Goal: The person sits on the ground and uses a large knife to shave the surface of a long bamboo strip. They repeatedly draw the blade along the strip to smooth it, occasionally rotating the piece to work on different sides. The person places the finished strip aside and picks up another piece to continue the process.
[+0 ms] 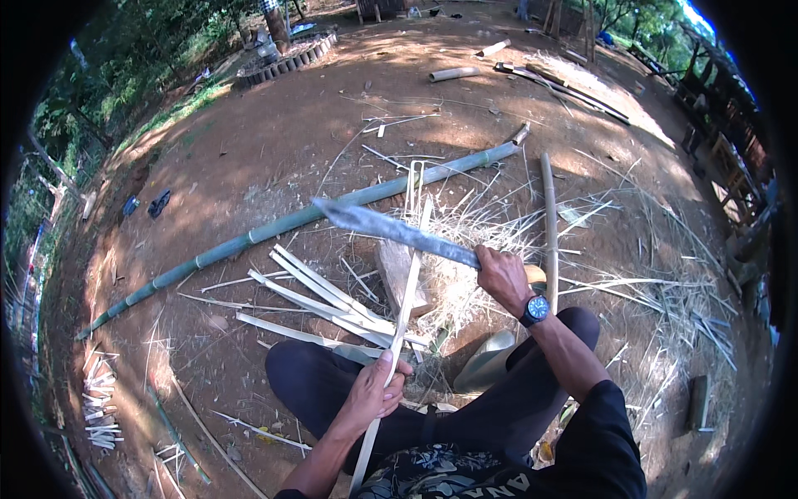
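Note:
My right hand (pixel 504 279), with a dark watch on its wrist, grips the handle end of a machete (pixel 399 231). Its long grey blade points to the left and crosses over the upper part of a bamboo strip (pixel 405 309); whether blade and strip touch I cannot tell. Closed around that pale strip lower down is my left hand (pixel 376 389), thumb along the top. The strip runs from my lap up past a wooden block (pixel 399 270) on the ground between my legs. Several split bamboo strips (pixel 320 293) lie beside my left knee.
A long green bamboo pole (pixel 283 226) lies slantwise ahead. Thin shavings (pixel 474 287) litter the ground around the block and spread right. A bare pole (pixel 549 224) lies ahead of my right knee. Short cut pieces (pixel 100 399) sit in a pile far left; bamboo lengths (pixel 455 74) lie farther off.

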Tool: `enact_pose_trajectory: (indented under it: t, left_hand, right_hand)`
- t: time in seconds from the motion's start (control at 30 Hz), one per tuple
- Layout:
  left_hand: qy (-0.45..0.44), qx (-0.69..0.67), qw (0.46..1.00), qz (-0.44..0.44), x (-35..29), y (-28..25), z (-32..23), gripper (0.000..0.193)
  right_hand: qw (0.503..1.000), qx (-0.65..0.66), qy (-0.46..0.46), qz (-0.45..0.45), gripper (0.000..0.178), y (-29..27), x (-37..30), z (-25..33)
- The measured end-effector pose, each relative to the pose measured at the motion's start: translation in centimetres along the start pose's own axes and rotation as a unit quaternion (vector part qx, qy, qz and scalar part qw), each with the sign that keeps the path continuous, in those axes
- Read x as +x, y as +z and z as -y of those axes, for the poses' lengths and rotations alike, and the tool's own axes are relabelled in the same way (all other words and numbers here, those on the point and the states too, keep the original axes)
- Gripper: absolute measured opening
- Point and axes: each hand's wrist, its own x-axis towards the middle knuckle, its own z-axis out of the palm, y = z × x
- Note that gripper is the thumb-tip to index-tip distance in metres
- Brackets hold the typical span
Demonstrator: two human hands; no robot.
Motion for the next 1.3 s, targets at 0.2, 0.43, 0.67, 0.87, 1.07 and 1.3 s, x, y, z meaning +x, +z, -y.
enact_pose_trajectory:
  t: [0.2, 0.43, 0.67, 0.87, 1.07, 1.3]
  left_hand:
    - [0.022, 0.064, 0.998, -0.018, -0.5, 0.4, 0.2, 0.05]
    - [0.062, 0.118, 0.989, -0.063, 1.0, 0.5, 0.4, 0.045]
    - [0.084, 0.176, 0.979, -0.068, 0.7, 0.2, 1.7, 0.049]
    - [0.06, 0.133, 0.987, -0.066, -0.1, -0.1, 1.9, 0.049]
    - [0.037, 0.101, 0.994, -0.019, 1.1, -0.5, 0.9, 0.05]
    - [0.06, 0.16, 0.984, -0.048, 0.8, -0.6, 2.0, 0.045]
  right_hand:
    - [0.983, 0.029, 0.179, -0.039, 0.016, -0.1, 1.3, -4.4]
    - [0.996, 0.032, -0.076, -0.038, 0.018, -0.8, -2.6, 1.9]
    - [0.999, -0.001, 0.04, -0.036, 0.008, 0.8, 0.2, -1.8]
    - [1.0, -0.003, 0.011, -0.013, 0.01, 0.1, -0.9, -0.4]
    - [0.999, -0.012, 0.047, -0.012, 0.008, 0.8, -0.2, -2.6]
    - [1.0, 0.002, -0.008, -0.019, 0.009, 1.0, -0.6, -0.2]
